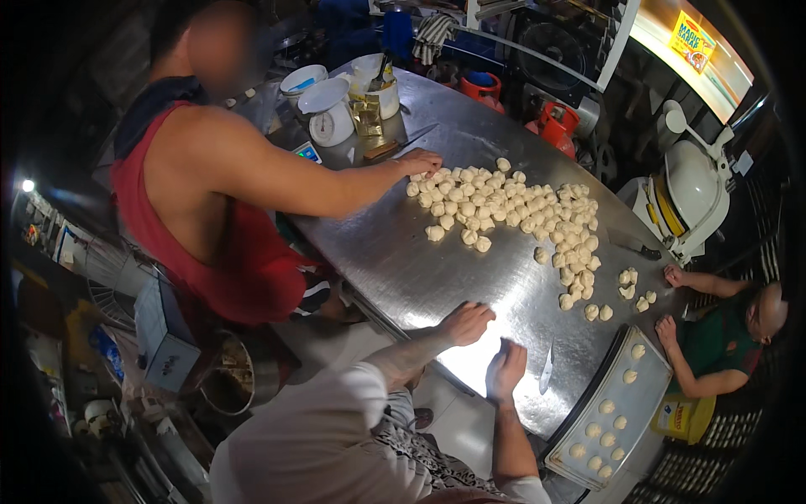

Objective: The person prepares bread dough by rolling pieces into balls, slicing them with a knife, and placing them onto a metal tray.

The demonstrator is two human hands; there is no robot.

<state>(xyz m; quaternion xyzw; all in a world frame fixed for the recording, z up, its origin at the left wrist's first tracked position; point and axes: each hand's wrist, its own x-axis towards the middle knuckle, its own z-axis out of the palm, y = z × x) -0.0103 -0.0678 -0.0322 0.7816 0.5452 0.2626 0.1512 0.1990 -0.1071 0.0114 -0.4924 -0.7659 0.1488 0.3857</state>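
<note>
Over the near edge of a steel table [361, 252], my left hand [468, 324] is closed, its fingers curled downward. Close by on the right, in the bright glare, my right hand [508, 370] is also closed, with its fingers bent inward. Whatever either hand may hold is hidden. A knife [547, 367] lies on the steel just right of my right hand. Farther across the table spreads a large heap of pale dough balls [520, 202]. At the near right, a baking tray [564, 449] carries several spaced dough balls.
A co-worker in a red top [193, 210] reaches to the heap from the left. Another person in green [714, 344] has hands at the right edge. A kitchen scale [331, 126], a white tub [386, 101] and a second knife [640, 246] sit on the table.
</note>
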